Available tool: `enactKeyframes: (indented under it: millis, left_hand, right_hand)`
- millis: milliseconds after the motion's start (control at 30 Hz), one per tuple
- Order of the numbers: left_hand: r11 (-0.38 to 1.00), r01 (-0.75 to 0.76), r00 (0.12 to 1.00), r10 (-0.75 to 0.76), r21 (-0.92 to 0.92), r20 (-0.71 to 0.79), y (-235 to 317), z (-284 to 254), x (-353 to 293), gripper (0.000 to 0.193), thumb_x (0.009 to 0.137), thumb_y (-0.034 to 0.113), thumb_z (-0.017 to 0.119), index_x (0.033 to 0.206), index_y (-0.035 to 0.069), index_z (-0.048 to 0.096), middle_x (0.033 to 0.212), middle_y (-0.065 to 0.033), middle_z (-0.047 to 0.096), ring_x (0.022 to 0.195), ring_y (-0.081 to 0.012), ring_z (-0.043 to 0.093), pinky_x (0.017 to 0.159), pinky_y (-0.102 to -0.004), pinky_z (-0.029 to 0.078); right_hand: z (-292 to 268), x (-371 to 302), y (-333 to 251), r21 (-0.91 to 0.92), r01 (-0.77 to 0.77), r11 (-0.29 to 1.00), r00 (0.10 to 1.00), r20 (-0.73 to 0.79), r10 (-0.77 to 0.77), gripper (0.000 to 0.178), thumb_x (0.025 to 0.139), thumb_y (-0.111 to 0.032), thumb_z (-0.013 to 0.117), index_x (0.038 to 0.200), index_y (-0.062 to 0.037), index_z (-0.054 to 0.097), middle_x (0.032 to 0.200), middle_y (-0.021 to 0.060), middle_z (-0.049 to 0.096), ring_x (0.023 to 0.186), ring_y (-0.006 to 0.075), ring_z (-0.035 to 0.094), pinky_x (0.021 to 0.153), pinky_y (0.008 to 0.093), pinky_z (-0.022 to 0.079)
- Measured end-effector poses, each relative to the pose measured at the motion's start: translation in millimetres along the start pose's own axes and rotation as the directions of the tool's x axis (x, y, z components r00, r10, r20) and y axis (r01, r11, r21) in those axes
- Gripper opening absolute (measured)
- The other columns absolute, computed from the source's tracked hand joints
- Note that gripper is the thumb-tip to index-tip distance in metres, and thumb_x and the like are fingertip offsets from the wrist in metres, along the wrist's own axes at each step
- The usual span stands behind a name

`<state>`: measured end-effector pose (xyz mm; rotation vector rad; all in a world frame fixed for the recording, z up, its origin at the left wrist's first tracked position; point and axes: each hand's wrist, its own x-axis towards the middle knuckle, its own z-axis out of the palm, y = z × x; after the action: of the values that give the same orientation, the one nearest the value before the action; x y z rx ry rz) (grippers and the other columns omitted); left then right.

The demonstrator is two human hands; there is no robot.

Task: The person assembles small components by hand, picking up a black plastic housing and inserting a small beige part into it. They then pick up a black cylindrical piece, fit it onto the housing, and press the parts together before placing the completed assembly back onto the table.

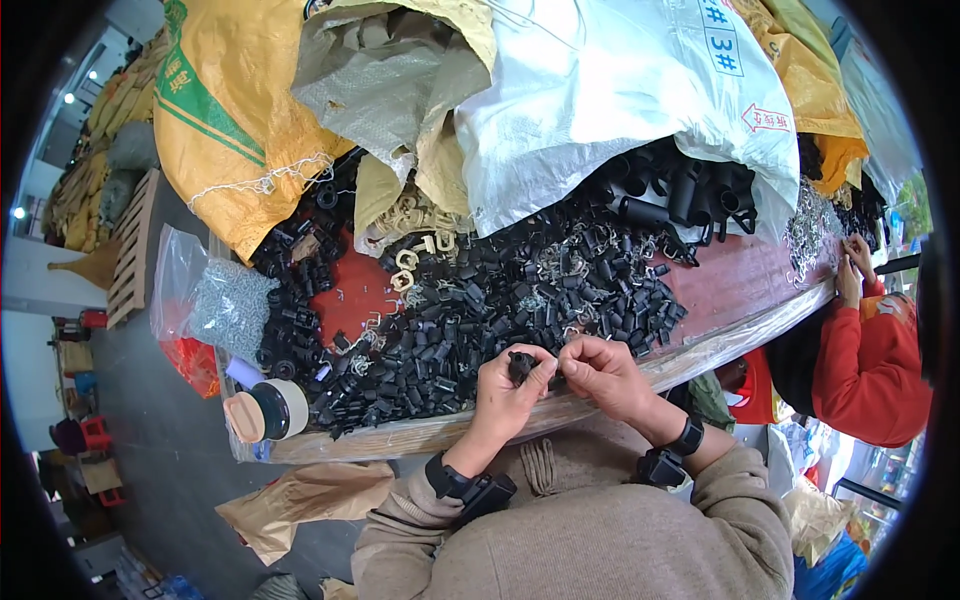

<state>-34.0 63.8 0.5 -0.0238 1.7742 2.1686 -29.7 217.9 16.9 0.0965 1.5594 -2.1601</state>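
Near the front edge of the table, my left hand is closed around a small black plastic part, whose round end shows between thumb and fingers. Close beside it, my right hand has thumb and forefinger pinched together; anything between them is too small to make out. Just beyond both hands spreads a heap of small black plastic pieces. Bent metal hooks lie among them, and cream-coloured plastic clips sit farther back.
A white sack spills larger black tubes; a yellow sack stands at the left. A clear bag of small metal parts and a lidded container occupy the left end. At right, a person in red works.
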Motion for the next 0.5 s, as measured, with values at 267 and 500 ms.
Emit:
enactKeyframes:
  millis: [267, 500]
  left_hand:
    - [0.996, -0.012, 0.998, 0.007, 0.093, 0.056, 6, -2, 5, 0.012, 0.079, 0.013, 0.059, 0.077, 0.002, 0.057, 0.059, 0.0019, 0.051, 0.051, -0.0038, 0.045, 0.047, -0.0191, 0.037]
    - [0.999, 0.051, 0.998, -0.051, -0.007, 0.042, 3, 1, 2, 0.013, 0.079, 0.014, 0.059, 0.077, 0.001, 0.056, 0.058, 0.0022, 0.050, 0.052, -0.0038, 0.044, 0.047, -0.0184, 0.037]
  right_hand:
    - [-11, 8, 2, 0.231, -0.188, 0.955, 0.980, 0.114, 0.165, 0.017, 0.082, -0.018, 0.055, 0.078, -0.0019, 0.052, 0.060, -0.0035, 0.044, 0.053, 0.0037, 0.038, 0.047, 0.0185, 0.031]
    - [-8, 4, 1, -0.279, 0.095, 0.956, 0.995, 0.029, -0.090, 0.012, 0.082, -0.014, 0.055, 0.079, -0.0025, 0.051, 0.065, -0.0028, 0.046, 0.055, 0.0063, 0.042, 0.048, 0.0201, 0.033]
